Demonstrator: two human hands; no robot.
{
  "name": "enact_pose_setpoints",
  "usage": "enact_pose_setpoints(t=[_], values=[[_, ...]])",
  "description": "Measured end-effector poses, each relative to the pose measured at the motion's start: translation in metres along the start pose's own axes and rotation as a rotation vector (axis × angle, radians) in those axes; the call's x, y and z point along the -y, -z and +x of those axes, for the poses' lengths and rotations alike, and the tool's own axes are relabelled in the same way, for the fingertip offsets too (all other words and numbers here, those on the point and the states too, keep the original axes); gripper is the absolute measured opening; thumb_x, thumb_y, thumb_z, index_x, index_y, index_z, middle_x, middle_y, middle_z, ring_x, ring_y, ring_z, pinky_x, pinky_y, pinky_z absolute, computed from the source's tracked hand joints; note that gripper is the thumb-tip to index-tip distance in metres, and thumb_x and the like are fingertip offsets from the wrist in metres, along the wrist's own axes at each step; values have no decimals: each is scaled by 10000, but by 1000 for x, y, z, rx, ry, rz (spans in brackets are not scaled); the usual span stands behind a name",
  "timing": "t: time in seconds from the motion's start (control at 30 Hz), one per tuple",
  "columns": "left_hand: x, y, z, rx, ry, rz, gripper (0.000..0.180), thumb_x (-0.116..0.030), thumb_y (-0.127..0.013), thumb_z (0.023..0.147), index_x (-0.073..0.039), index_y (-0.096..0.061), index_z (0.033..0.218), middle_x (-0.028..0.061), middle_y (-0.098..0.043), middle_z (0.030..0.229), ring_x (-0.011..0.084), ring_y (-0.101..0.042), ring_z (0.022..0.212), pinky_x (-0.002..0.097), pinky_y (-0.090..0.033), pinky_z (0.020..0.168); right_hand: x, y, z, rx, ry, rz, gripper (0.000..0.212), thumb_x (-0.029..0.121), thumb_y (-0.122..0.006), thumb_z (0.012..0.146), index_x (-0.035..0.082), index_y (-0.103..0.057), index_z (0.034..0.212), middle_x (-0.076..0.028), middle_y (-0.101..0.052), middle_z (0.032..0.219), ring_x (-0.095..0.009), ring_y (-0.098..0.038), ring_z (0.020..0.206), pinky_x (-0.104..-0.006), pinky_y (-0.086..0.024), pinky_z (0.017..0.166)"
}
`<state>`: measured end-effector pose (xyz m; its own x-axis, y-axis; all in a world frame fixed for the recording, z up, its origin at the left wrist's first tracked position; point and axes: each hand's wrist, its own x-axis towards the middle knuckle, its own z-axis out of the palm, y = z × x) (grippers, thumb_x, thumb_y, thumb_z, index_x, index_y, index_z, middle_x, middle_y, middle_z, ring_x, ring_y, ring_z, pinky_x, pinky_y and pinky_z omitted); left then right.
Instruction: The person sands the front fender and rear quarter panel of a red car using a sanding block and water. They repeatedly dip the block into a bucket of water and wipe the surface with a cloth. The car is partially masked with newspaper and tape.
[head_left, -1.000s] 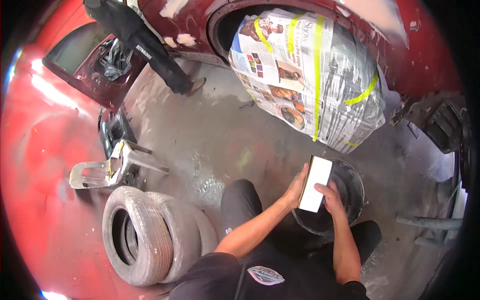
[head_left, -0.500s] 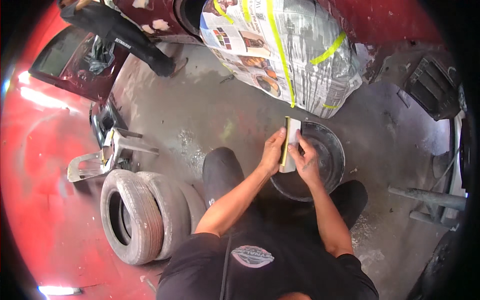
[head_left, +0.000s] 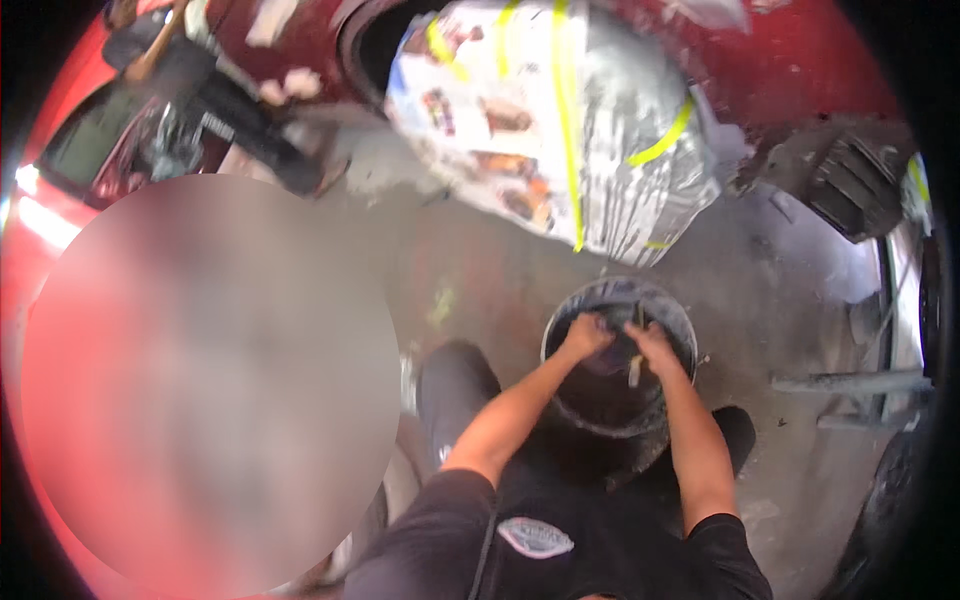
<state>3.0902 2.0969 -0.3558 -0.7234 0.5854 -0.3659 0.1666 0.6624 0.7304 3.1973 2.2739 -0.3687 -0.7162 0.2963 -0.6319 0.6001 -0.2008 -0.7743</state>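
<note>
Holding a slim block over the bucket

Gripped in the right hand, seen nearly edge-on, just right of the left hand, within the bucket's rim. Curled and blurred on the left; cannot tell whether clamped on anything there.

The large rounded bundle of white-and-grey printed newspaper looks matt and creased, bound with smooth, bright yellow tape. The round dark bucket appears plastic, its rim scuffed and greyish. The grey concrete floor is dull and stained. The person's black short-sleeved shirt is matt cloth. The red car body panel looks like painted metal with a soft sheen; the black slatted part resembles dull plastic
</note>
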Motion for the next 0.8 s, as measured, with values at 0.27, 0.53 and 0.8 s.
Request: enact_pose_setpoints(t=[0.27, 0.53, 0.8], values=[[103, -55, 35, 544, -325, 631, 398, -207, -721, 886, -51, -713, 1252, 245, -727, 1213, 399, -691, 1169, 519, -538, 1016, -3, -67, -6, 150, -57, -1103, 944, 651, -697, 884, 5, -490, 1541, -311, -553, 1494, -401, -538, 1412, -431, -435, 1166], [3, 80, 3, 347, -606, 481, 249, -104, -675, 843, -12, -720, 1069, 257, -727, 1060, 451, -702, 1018, 551, -557, 887, 89, -47, -156, -299, 372, -450, 724, 470, -734, 969, 83, -528, 1546, -287, -623, 1414, -370, -623, 1305, -410, -502, 1060], [-4, 99, -41, 82, -862, 385, 318, -97, -712, 815, -77, -686, 1131, 161, -688, 1154, 396, -684, 1066, 506, -565, 893, 355, -23, -213, -1166, 1485, -1230, 702, 224, -796, 805, 236, -612, 1483, -267, -527, 1394, -449, -536, 1221, -555, -428, 1015]])
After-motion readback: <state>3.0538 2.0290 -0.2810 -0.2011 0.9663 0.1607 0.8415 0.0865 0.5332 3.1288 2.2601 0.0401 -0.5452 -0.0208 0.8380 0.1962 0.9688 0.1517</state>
